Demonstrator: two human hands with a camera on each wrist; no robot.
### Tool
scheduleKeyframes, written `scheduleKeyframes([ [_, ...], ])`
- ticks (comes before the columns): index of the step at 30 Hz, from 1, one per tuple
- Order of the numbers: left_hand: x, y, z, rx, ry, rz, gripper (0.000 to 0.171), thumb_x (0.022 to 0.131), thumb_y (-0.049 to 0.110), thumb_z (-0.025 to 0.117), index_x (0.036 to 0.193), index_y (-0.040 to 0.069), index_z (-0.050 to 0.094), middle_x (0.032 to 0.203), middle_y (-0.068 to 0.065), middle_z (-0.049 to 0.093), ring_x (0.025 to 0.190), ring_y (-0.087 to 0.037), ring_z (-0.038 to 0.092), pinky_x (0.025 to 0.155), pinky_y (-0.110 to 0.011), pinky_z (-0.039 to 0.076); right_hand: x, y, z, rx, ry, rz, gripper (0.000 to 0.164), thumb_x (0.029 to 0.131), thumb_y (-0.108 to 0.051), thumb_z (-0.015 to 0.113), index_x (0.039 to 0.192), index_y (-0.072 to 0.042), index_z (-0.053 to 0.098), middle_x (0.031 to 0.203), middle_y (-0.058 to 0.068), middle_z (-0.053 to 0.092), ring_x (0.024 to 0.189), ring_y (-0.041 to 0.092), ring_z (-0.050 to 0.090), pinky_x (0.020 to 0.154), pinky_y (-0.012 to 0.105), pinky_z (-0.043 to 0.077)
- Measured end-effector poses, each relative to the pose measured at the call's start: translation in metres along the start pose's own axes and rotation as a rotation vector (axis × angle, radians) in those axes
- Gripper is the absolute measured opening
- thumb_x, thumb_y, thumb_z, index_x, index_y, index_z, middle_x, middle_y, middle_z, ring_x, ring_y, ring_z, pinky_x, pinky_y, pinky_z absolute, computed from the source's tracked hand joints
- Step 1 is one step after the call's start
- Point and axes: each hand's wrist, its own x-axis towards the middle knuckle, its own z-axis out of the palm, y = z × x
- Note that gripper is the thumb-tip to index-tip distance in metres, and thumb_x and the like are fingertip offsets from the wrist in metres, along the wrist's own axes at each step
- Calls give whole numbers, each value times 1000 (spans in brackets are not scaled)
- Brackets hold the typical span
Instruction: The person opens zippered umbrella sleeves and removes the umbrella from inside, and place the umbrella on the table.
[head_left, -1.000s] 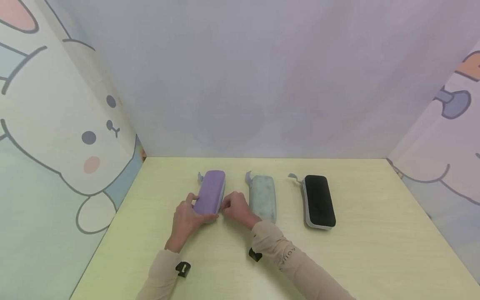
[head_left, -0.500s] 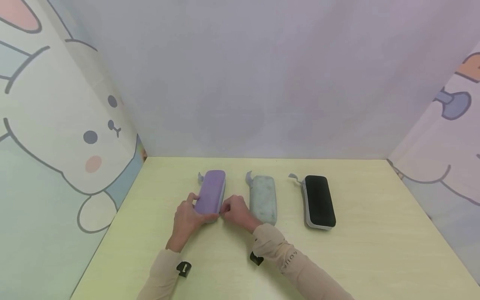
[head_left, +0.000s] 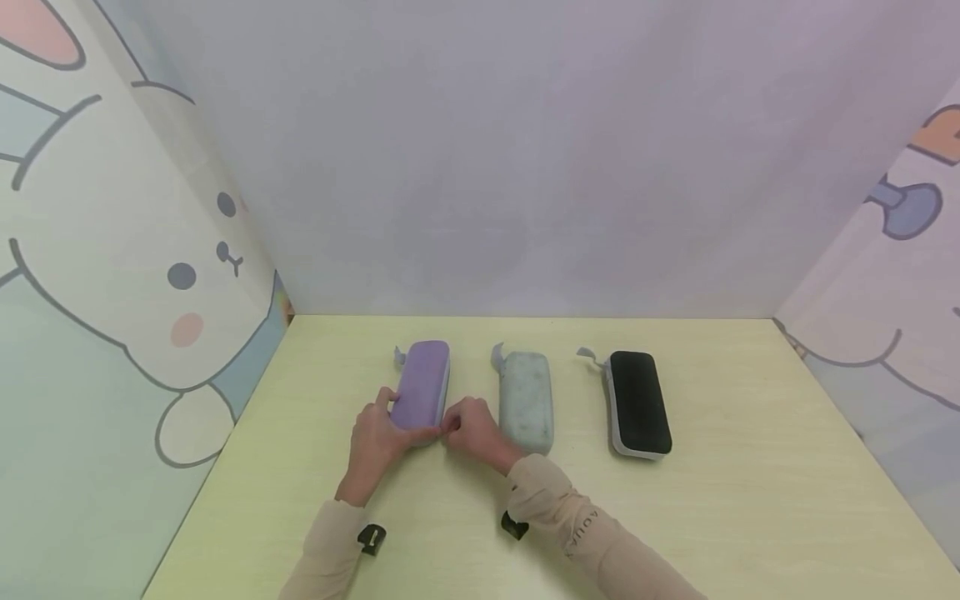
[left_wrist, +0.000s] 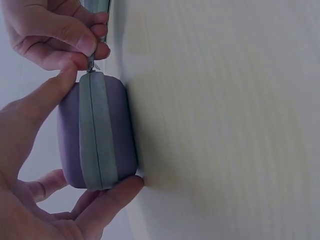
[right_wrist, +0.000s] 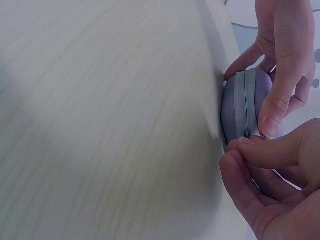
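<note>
A purple zip case (head_left: 422,383) lies on the table at left, with a grey zip band (left_wrist: 103,130) round its side. My left hand (head_left: 375,443) grips its near end, thumb on one side and fingers on the other. At the near right corner of the case, my right hand (head_left: 477,432) pinches the zip pull (left_wrist: 91,63) between thumb and forefinger. The left thumb lies close to the pinching fingers. In the left wrist view the zip at the near end looks closed; the zip's far side is hidden.
A pale grey-green patterned case (head_left: 527,400) lies just right of my right hand. Further right is a black-topped case (head_left: 640,402) with a pale side. Each case has a small strap at its far left corner. A pale curtain (head_left: 525,167) hangs behind the table (head_left: 750,467).
My right hand has slid slightly towards me along the right side of the purple case. The left hand keeps its grip, and the other two cases have not moved.
</note>
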Motion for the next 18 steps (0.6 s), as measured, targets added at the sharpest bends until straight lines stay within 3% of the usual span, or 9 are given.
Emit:
scheduleKeyframes([
  [11,-1,4,4,11,12,-35,99,48,65,83,118,4,49,92,-19,58,79,-28,56,63,-39,45,-6,0,-1,30,12,32,18,64,13,63,67,-1,73,62,4,67,56,3,57,52,15,44],
  [18,-5,10,3,106,7,21,97,55,64,80,116,-2,46,84,-19,53,68,-27,53,56,-38,45,-8,1,1,38,51,55,14,64,12,67,64,-1,72,61,4,67,56,4,57,52,15,44],
])
